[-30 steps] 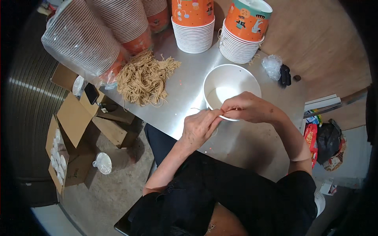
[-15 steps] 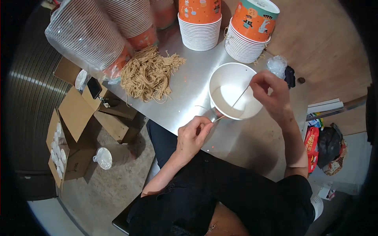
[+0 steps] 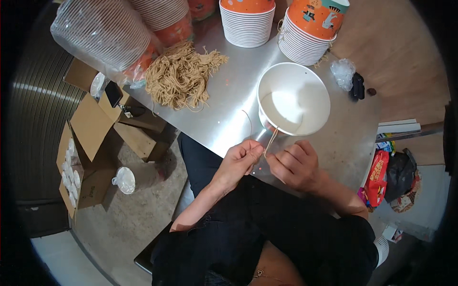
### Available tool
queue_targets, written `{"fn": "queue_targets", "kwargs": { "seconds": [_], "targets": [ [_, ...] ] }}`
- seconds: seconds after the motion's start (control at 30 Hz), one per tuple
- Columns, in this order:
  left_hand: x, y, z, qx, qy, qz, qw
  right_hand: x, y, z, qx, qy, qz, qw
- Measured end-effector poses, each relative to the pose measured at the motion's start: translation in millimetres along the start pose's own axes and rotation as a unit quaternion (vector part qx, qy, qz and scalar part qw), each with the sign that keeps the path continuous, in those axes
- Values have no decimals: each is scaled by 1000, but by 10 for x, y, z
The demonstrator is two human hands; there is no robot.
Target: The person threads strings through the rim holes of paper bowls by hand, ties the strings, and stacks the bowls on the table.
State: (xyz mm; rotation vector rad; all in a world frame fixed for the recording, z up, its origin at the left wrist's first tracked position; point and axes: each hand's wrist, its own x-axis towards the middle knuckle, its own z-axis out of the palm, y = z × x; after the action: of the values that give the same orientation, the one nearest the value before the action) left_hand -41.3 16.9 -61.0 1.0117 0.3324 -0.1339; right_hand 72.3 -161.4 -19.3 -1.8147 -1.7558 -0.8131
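A white-lined paper bucket (image 3: 272,106) stands upright on the metal table in front of me, its mouth facing up. Tan string (image 3: 272,139) hangs over its near rim, where it passes through the wall, and runs down to both my hands. My left hand (image 3: 241,159) pinches string between thumb and fingertips. Close beside it, my right hand (image 3: 296,164) is closed on the string with curled fingers. A loose end of string curves over the table to the left of the bucket. On the far rim a small hole (image 3: 306,73) shows.
A heap of tan strings (image 3: 179,78) lies at the table's left. Stacked orange paper buckets (image 3: 248,26) and another stack (image 3: 307,38) stand behind; bagged stacks (image 3: 102,35) crowd the far left. Clear crumpled plastic (image 3: 343,74) lies right. Open cartons (image 3: 98,186) sit on the floor.
My right hand has come down from above the bucket's right side to beside my left hand, drawing the string over the near rim. The view has shifted slightly.
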Motion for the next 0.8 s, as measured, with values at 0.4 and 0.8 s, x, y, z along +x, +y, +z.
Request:
{"fn": "queue_targets", "kwargs": {
  "seconds": [0.4,0.8],
  "targets": [
    [-131,-66,95,183,62,150,969,-152,4,71,9,10,25,1000],
    [-57,95,184,368,89,282,881,-157,1,89,2,14,22,1000]
  ]
}}
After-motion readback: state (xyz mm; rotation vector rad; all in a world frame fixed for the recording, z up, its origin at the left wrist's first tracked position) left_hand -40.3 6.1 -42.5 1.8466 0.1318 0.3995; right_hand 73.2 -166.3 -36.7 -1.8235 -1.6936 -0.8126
